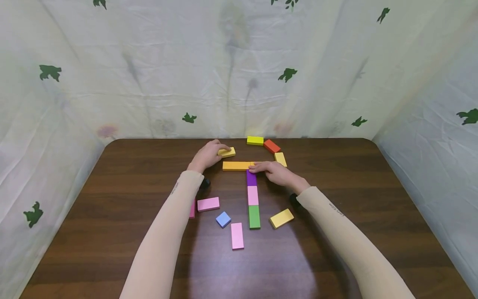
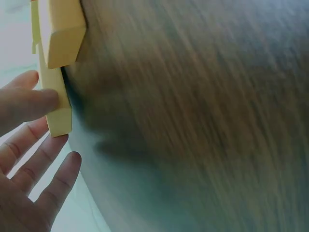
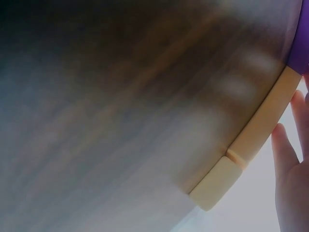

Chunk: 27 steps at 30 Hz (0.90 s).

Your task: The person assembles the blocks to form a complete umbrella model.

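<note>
My left hand [image 1: 209, 155] pinches a pale yellow block [image 1: 227, 153] near the table's back, thumb on one side and fingertips on the other in the left wrist view. Just in front of it lies a crosswise row of orange blocks [image 1: 236, 166]. The straight fingers of my right hand [image 1: 278, 172] touch this row where it meets a purple block [image 1: 252, 178], and partly cover its right end. Below the purple block, a pink block [image 1: 252, 195] and a green block [image 1: 254, 217] continue a column. Yellow [image 1: 255, 140], red [image 1: 271, 146] and pale yellow [image 1: 280, 159] blocks curve behind the right hand.
Nearer the front lie two loose pink blocks [image 1: 208, 204], a small blue block [image 1: 223, 219] and a yellow block [image 1: 281, 218]. My left sleeve partly hides a magenta block [image 1: 192, 209]. A pale curtain [image 1: 157, 83] hangs along the table's back edge.
</note>
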### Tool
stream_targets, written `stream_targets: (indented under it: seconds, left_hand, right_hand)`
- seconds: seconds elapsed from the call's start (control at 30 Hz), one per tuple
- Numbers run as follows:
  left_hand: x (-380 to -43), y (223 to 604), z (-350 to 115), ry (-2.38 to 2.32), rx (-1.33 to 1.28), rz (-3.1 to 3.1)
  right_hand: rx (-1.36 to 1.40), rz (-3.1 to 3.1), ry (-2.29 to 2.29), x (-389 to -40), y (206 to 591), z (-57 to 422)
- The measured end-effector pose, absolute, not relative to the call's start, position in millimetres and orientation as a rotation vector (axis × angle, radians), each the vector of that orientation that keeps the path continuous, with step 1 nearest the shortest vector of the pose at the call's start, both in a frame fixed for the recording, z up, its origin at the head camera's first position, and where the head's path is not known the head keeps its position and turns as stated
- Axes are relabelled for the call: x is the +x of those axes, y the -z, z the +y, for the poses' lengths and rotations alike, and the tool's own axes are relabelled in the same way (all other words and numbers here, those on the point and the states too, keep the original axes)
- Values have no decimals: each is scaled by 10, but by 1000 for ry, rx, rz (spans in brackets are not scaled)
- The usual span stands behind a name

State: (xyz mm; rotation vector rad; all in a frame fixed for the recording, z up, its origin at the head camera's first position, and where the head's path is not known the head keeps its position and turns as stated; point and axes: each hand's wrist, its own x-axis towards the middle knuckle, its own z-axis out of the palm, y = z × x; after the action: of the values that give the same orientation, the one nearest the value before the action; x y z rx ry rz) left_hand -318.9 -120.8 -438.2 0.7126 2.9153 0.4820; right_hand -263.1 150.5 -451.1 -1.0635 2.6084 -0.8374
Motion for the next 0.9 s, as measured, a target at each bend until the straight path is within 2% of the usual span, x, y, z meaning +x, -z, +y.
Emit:
stream_targets:
  seconds: [0.2,0.57,0.9]
  left_hand:
    - [-3189,4380,-1199,-467,686,2911]
    - [-3029,4327,-1282,-464,788,2901]
    - [-3046,4270,-1110,-305,732,2851]
  right_hand:
    - [-1098,2609,850,-2643,4521,1502]
    - [-1116,2625,850,-2636,4526,1518]
    - [-1106,2618,848,-2644,4534,1509]
